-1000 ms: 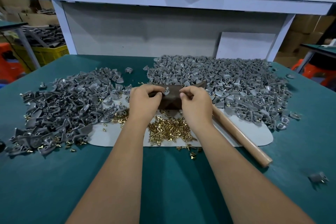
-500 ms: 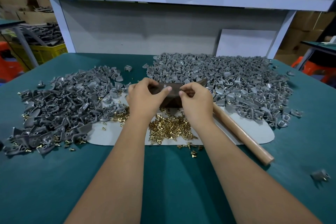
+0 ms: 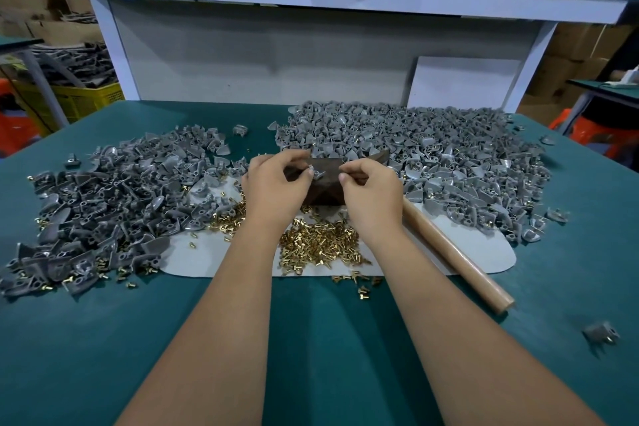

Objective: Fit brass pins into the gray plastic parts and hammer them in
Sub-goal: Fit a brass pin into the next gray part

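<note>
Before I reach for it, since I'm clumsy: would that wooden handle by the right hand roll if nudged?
Probably. The wooden handle looks round and smooth, lying flat on the gray mat, so a sideways nudge could roll it. It looks stiff, likely light. Its far end is hidden behind the right hand.

left hand (image 3: 276,185) fingers now uncurled slightly from the dark block (image 3: 325,180); small gray part (image 3: 312,172) shows between both thumbs

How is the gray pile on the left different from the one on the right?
The left pile is darker and looser, with brass pins scattered along its near edge; the right pile is paler, denser and reaches farther back. Both are gray plastic parts on the green table.
</note>
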The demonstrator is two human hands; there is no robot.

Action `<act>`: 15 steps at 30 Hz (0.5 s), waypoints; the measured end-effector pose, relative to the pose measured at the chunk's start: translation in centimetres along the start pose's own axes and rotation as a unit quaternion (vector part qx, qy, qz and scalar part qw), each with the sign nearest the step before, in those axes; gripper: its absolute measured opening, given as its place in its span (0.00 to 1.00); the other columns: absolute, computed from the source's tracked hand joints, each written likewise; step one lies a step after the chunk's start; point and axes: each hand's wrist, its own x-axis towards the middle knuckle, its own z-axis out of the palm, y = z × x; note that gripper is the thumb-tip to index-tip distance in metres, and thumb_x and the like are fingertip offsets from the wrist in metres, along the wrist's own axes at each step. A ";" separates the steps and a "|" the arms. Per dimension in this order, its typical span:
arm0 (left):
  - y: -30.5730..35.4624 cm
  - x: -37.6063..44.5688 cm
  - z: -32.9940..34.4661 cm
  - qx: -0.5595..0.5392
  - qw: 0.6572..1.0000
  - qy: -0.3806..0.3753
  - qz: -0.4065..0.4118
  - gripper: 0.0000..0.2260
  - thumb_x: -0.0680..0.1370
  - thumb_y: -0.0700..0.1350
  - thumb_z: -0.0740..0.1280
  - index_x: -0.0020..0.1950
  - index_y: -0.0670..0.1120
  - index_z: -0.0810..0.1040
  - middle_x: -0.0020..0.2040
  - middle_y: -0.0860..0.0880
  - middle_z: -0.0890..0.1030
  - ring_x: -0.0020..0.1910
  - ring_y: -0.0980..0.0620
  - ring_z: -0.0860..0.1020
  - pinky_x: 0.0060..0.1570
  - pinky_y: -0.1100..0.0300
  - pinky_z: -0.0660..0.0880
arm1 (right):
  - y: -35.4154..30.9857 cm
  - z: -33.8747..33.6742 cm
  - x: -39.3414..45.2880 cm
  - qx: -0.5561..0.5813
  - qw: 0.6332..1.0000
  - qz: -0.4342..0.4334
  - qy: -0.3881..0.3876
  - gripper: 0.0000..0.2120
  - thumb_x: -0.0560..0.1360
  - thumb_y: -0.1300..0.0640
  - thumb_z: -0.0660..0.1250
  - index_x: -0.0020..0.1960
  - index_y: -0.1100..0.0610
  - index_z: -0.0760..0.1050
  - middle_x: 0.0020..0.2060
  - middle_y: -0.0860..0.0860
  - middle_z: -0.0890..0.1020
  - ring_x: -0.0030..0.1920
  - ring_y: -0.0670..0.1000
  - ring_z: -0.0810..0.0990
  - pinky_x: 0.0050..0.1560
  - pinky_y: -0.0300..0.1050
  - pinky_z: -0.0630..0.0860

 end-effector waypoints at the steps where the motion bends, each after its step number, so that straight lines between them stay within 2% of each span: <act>1: 0.0 0.0 0.0 0.002 1.000 -0.001 -0.007 0.12 0.77 0.48 0.69 0.60 0.57 0.81 0.44 0.68 0.73 0.61 0.53 0.66 0.67 0.45 0.65 | 0.1 0.0 0.0 0.001 1.000 0.000 -0.002 0.08 0.75 0.60 0.68 0.43 0.47 0.79 0.41 0.42 0.80 0.44 0.42 0.78 0.44 0.41 0.75; 3: -0.2 0.1 0.1 0.022 1.000 -0.006 -0.015 0.12 0.77 0.48 0.68 0.59 0.56 0.81 0.52 0.60 0.79 0.64 0.51 0.64 0.68 0.50 0.62 | 0.2 -0.1 -0.1 0.005 1.000 0.001 -0.005 0.08 0.75 0.60 0.68 0.44 0.46 0.79 0.40 0.40 0.79 0.43 0.40 0.77 0.43 0.41 0.75; 5: -0.3 0.2 0.2 0.036 0.999 -0.009 -0.013 0.08 0.77 0.49 0.68 0.54 0.57 0.83 0.56 0.58 0.80 0.64 0.50 0.64 0.66 0.51 0.62 | 0.0 -0.2 0.1 -0.005 1.000 -0.001 -0.006 0.07 0.75 0.59 0.68 0.44 0.46 0.80 0.38 0.39 0.79 0.42 0.39 0.76 0.41 0.39 0.74; 7: -0.3 0.2 0.1 0.024 0.999 -0.012 -0.019 0.03 0.76 0.50 0.70 0.46 0.58 0.82 0.51 0.61 0.79 0.62 0.51 0.65 0.65 0.50 0.63 | -0.5 -0.4 0.7 0.003 1.000 0.004 -0.013 0.07 0.75 0.58 0.69 0.43 0.46 0.80 0.38 0.37 0.79 0.41 0.39 0.76 0.40 0.36 0.72; 9: -0.1 0.2 -0.1 0.010 1.000 -0.013 -0.027 0.04 0.76 0.51 0.71 0.42 0.60 0.79 0.46 0.64 0.76 0.60 0.52 0.64 0.65 0.49 0.64 | -1.4 -0.3 1.4 0.046 0.998 0.018 -0.030 0.09 0.74 0.59 0.70 0.40 0.45 0.79 0.37 0.37 0.79 0.40 0.37 0.76 0.38 0.32 0.70; 12: -0.2 0.3 -0.1 0.013 0.999 -0.015 -0.028 0.04 0.76 0.50 0.70 0.42 0.59 0.80 0.48 0.63 0.78 0.58 0.53 0.63 0.65 0.49 0.64 | -2.4 0.6 1.8 0.041 0.997 0.017 -0.069 0.10 0.73 0.58 0.71 0.36 0.45 0.78 0.35 0.37 0.79 0.39 0.36 0.76 0.37 0.30 0.67; 15: -0.4 0.4 -0.1 0.011 1.000 -0.015 -0.024 0.03 0.76 0.49 0.70 0.43 0.59 0.81 0.49 0.62 0.78 0.56 0.55 0.61 0.62 0.52 0.64 | -2.1 1.7 1.5 0.023 0.996 0.012 -0.090 0.07 0.74 0.58 0.71 0.39 0.49 0.80 0.36 0.41 0.80 0.39 0.39 0.76 0.40 0.35 0.70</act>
